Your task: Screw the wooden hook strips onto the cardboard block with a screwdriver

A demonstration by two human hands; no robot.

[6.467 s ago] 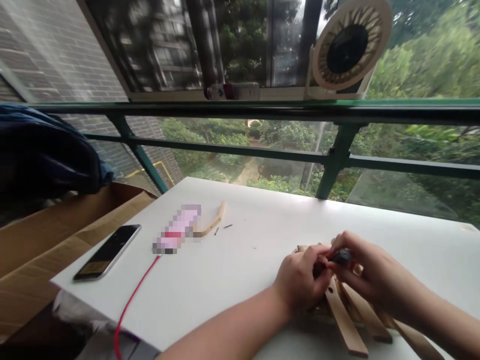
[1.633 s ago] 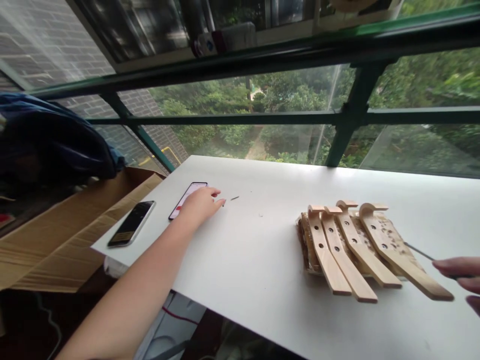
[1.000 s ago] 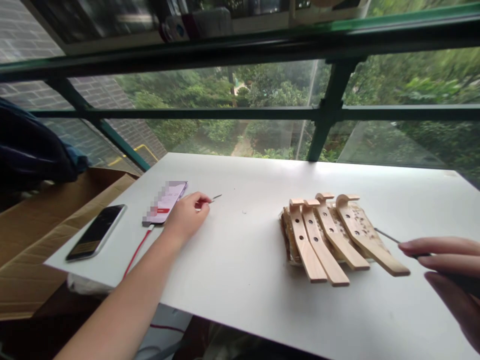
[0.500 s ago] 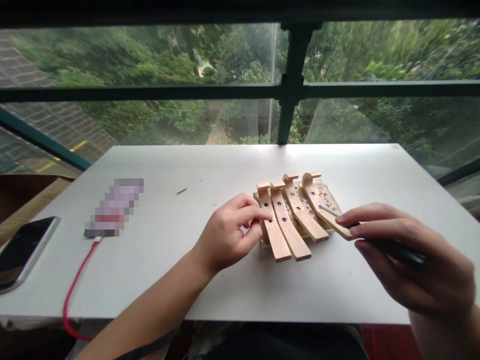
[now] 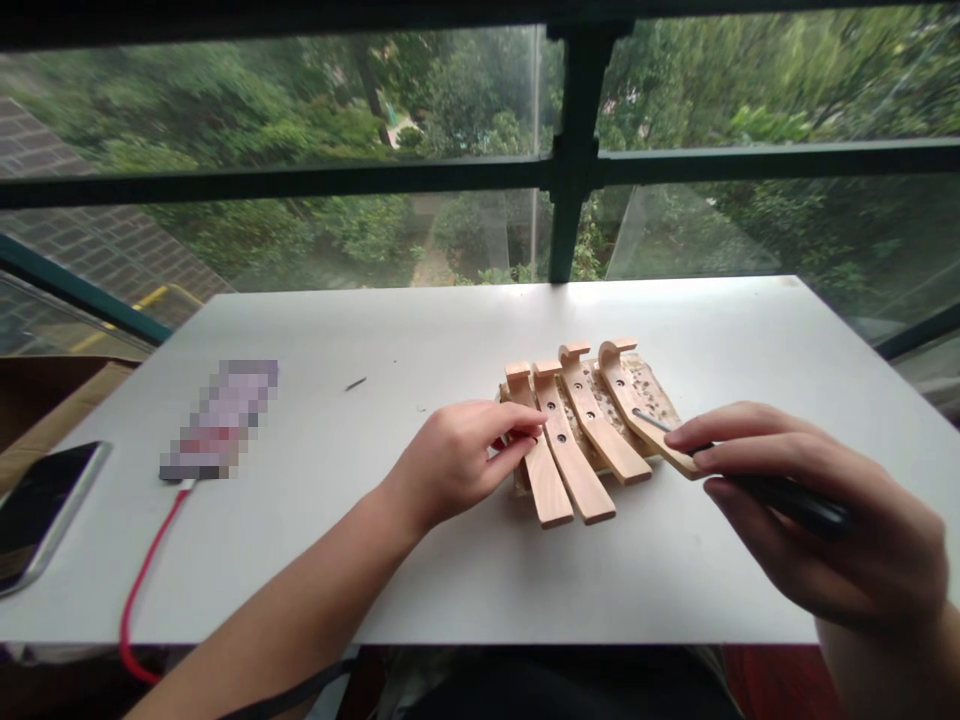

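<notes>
Several pale wooden hooks (image 5: 589,490) with curved upper ends and dark screw holes lie side by side over a speckled, rough-surfaced base (image 5: 651,388). My right hand (image 5: 832,510) is closed around a black-handled screwdriver (image 5: 795,503). Its thin metal shaft slants down to the left, and the tip meets the lower hole of the rightmost hook (image 5: 619,382). On the other side, my left hand (image 5: 457,460) has its thumb and fingers closed over the leftmost hook (image 5: 551,492), near its lower hole. The fingers partly cover that hook's holes.
All of this rests on a white table (image 5: 420,590) against a window. To the left lie a dark phone (image 5: 49,510), a blurred-out device (image 5: 221,420) with a red cable (image 5: 146,570), and a small thin dark piece (image 5: 355,384). A cardboard box (image 5: 75,400) stands beyond the left edge.
My left index finger has straightened and shifted slightly over the leftmost hook. The screwdriver tip stays at the rightmost hook. The whole view has shifted a little.
</notes>
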